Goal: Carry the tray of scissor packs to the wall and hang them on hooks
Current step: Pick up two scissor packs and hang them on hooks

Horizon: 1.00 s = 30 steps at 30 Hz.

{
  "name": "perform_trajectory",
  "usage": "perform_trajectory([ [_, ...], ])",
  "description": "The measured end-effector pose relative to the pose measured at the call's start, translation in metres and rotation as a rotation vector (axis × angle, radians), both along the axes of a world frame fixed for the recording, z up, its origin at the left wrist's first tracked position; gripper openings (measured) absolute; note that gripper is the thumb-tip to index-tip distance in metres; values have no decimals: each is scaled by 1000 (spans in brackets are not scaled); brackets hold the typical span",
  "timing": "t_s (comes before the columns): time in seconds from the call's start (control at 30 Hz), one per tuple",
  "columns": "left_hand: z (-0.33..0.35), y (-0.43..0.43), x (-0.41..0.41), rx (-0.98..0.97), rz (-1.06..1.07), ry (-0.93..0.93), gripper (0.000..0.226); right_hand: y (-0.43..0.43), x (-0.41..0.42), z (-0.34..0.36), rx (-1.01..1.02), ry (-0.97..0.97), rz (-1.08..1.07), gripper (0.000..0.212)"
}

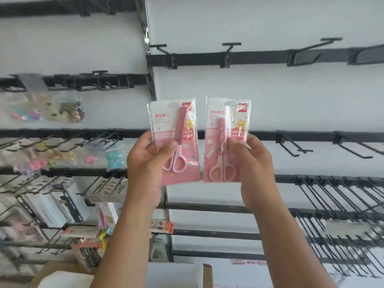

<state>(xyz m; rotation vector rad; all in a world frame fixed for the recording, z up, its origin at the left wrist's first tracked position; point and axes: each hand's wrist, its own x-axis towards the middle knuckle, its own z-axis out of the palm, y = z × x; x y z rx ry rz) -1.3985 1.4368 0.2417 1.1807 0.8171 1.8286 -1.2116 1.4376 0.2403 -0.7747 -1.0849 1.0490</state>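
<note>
I hold two pink scissor packs upright in front of the white display wall. My left hand [148,163] grips the left scissor pack [176,132] by its lower left side. My right hand [249,161] grips the right scissor pack [222,129] at its lower right. Both packs sit side by side, apart from each other, just in front of a black rail [264,135]. Black empty hooks [228,50] stick out of the rail above them. No tray shows in this view.
More empty hooks [295,146] jut out to the right, and several dense rows of long hooks [336,204] lower right. The left panel holds hanging bags of small coloured items [62,109] and boxed goods [54,204]. Cardboard boxes [68,275] lie below.
</note>
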Motion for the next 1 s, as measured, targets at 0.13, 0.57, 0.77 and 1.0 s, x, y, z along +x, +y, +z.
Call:
perform_trajectory([
  [0.13, 30, 15, -3, 77, 8, 44, 27, 13, -4, 33, 42, -16, -36, 18],
  [0.57, 67, 87, -24, 59, 42, 32, 20, 60, -17, 59, 34, -38, -148, 16],
  [0.77, 72, 100, -26, 49, 67, 25, 21, 70, -16, 59, 35, -51, -183, 17],
  [1.0, 62, 118, -23, -52, 121, 97, 17, 75, -13, 58, 22, -40, -195, 17],
])
